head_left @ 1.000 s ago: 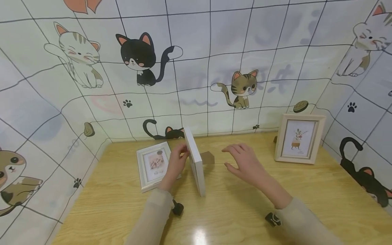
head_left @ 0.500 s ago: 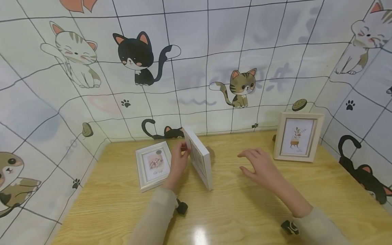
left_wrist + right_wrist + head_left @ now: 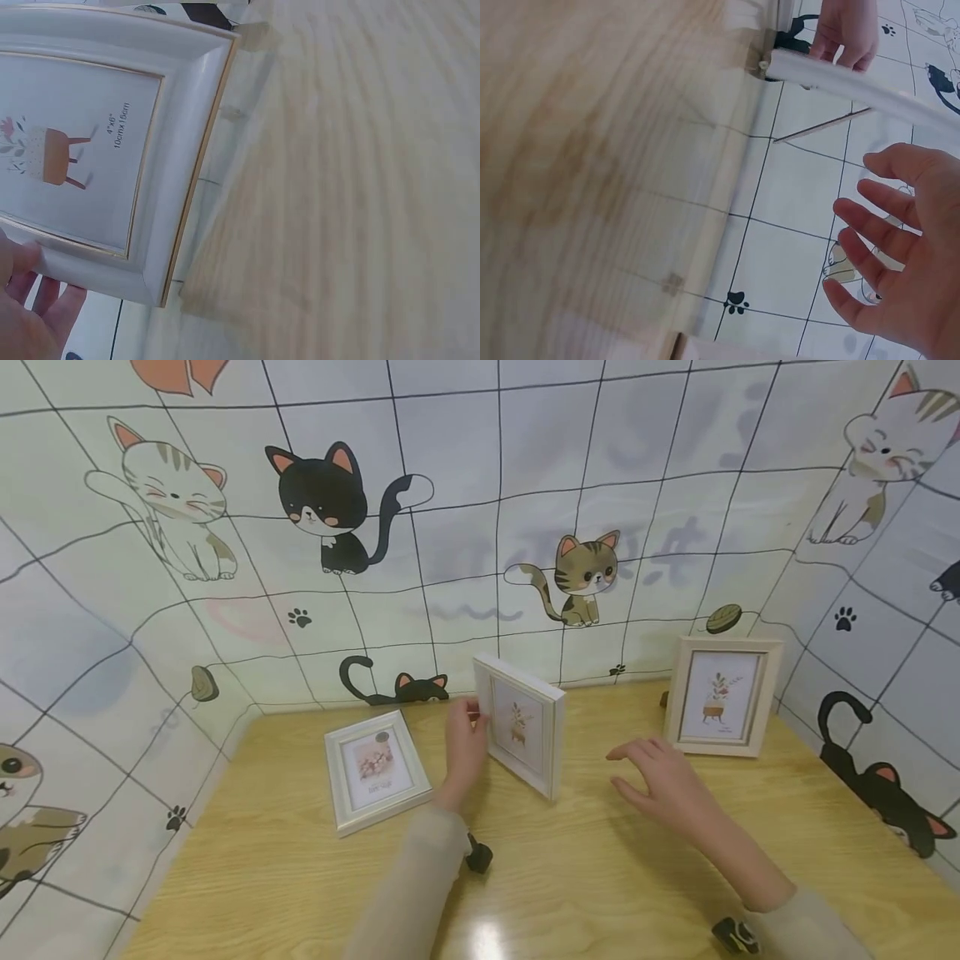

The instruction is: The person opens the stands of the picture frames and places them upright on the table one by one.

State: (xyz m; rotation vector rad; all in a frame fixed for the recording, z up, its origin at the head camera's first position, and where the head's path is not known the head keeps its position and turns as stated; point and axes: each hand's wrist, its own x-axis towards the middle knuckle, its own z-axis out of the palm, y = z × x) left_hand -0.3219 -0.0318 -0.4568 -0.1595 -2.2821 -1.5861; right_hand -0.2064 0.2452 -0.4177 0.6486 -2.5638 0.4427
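My left hand (image 3: 465,747) holds a white picture frame (image 3: 517,722) by its left edge. The frame is upright and angled, its front turned towards the left; a plant-pot print shows behind its pane. In the left wrist view the thumb presses the front of the gold-lined border (image 3: 169,150), with fingers behind. My right hand (image 3: 660,781) hovers to the right of this frame, apart from it, fingers spread and loosely bent around nothing, as the right wrist view shows of the palm (image 3: 915,247).
A second white picture frame (image 3: 415,793) with a flower print lies at the left of the wooden table (image 3: 285,885). At the back right stands a cream picture frame (image 3: 678,693). Cat-printed wall covering (image 3: 465,460) encloses the table's back and sides.
My left hand has moved right with the held picture frame, turning its front from edge-on into view. My right hand has drawn back to the right, away from the frame.
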